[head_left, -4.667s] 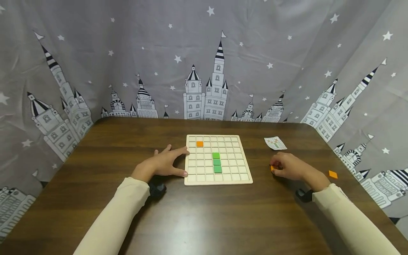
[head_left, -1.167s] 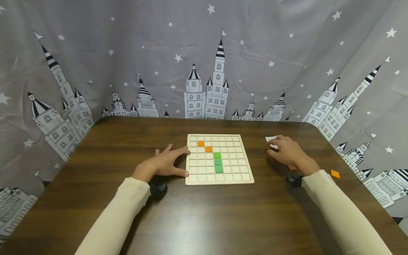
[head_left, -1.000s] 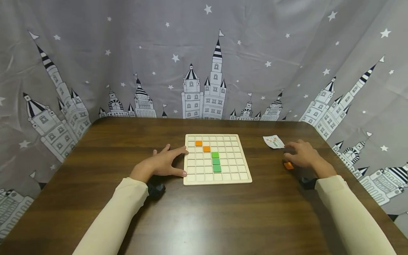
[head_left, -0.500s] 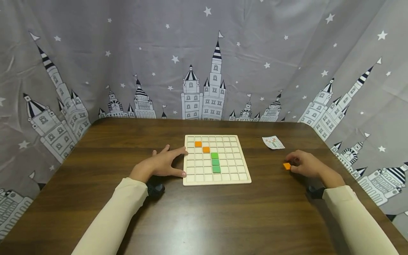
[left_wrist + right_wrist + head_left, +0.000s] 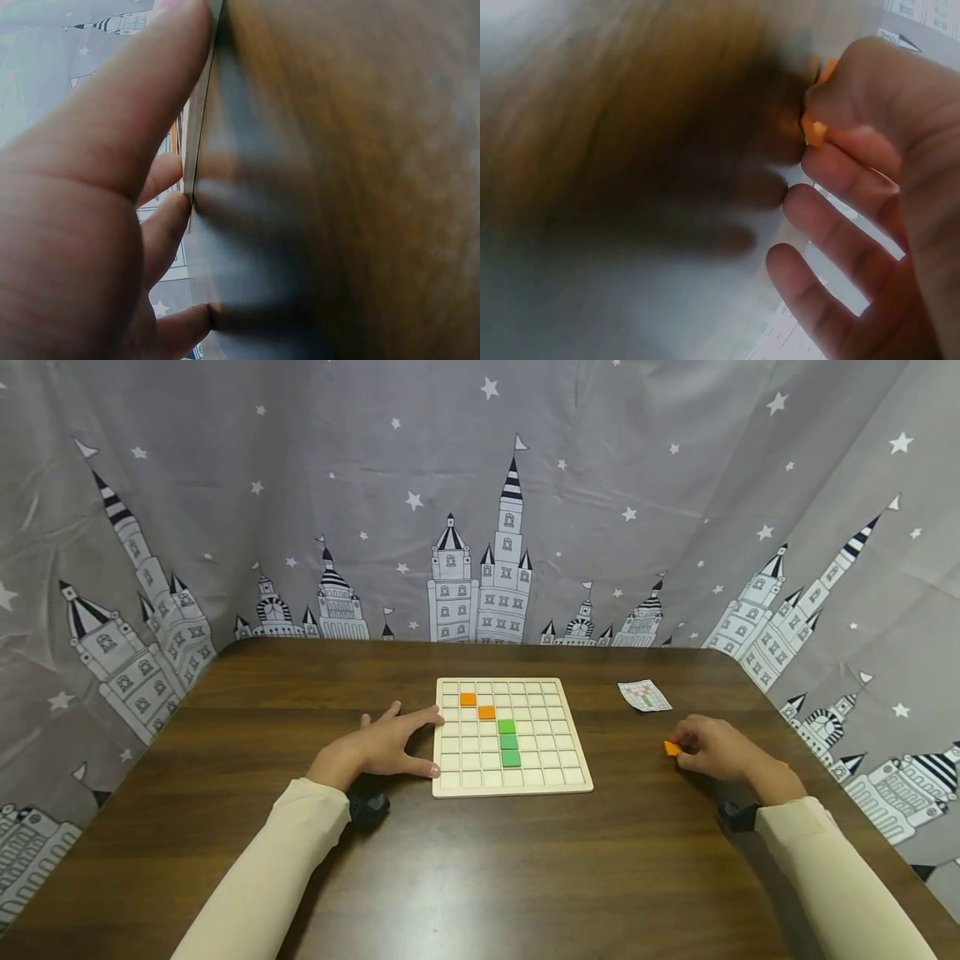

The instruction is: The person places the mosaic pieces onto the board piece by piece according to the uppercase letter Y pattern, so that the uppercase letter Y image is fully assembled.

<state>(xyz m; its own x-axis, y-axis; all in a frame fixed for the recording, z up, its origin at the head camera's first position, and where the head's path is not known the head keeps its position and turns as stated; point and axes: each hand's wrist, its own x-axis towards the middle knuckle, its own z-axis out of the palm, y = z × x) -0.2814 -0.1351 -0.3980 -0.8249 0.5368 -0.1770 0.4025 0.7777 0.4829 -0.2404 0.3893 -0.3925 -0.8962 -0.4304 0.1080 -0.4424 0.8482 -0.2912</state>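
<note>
A pale wooden grid board [image 5: 551,781] lies on the table. Two orange tiles, one [image 5: 468,699] up and left of the other [image 5: 487,712], sit in its cells above a column of three green tiles [image 5: 509,742]. My left hand [image 5: 378,745] rests at the board's left edge, thumb and a fingertip touching it, fingers spread; the left wrist view shows the thumb [image 5: 142,97] along that edge. Right of the board, my right hand [image 5: 716,750] pinches an orange square tile [image 5: 672,748], tilted, between thumb and finger. In the right wrist view, fingers partly cover this tile [image 5: 814,132].
A small printed card [image 5: 645,696] with a coloured grid pattern lies beyond the right hand. A sliver of orange [image 5: 784,764] shows past the right wrist, mostly hidden. Behind the brown table [image 5: 480,877] hangs a grey curtain [image 5: 300,460] with castles and stars.
A second orange tile has come to lie on the board. My right hand has drawn back from near the card and now pinches another orange tile, slightly tilted up. The left hand stays put.
</note>
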